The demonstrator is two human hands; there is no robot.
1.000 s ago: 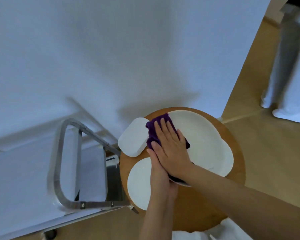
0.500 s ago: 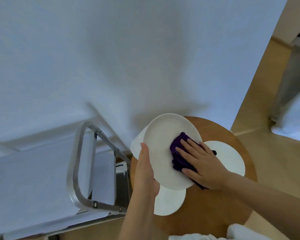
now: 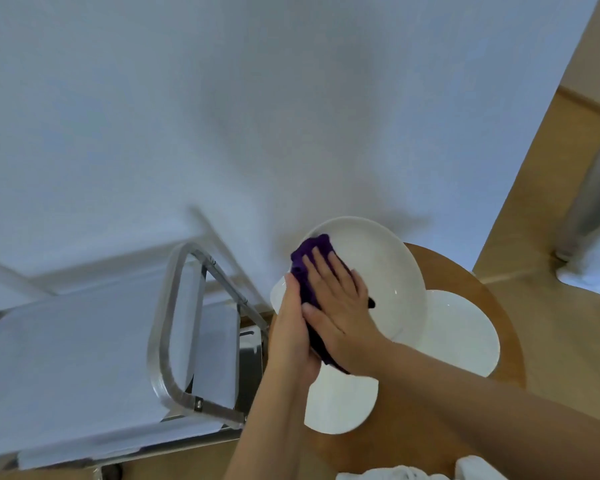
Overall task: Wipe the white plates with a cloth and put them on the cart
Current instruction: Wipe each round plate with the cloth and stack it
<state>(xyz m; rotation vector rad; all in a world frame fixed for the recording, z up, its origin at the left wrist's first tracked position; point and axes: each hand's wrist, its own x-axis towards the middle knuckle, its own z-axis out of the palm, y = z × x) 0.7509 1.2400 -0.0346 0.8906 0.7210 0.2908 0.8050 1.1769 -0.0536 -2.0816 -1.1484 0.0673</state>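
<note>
Holding the big white plate (image 3: 378,271) tilted up off the bench (image 3: 471,289), its face toward me. My left hand (image 3: 291,337) grips its left rim; my right hand (image 3: 340,306) lies flat with straight fingers, pressing the purple cloth (image 3: 312,251) onto the plate's left part. Hands touch each other. Two more plates (image 3: 465,334) lie flat on the bench below, a third edge peeks out behind my left hand. Cart (image 3: 174,327) sits just left of the plate, so my left hand is nearer for the handoff, by my guess.
</note>
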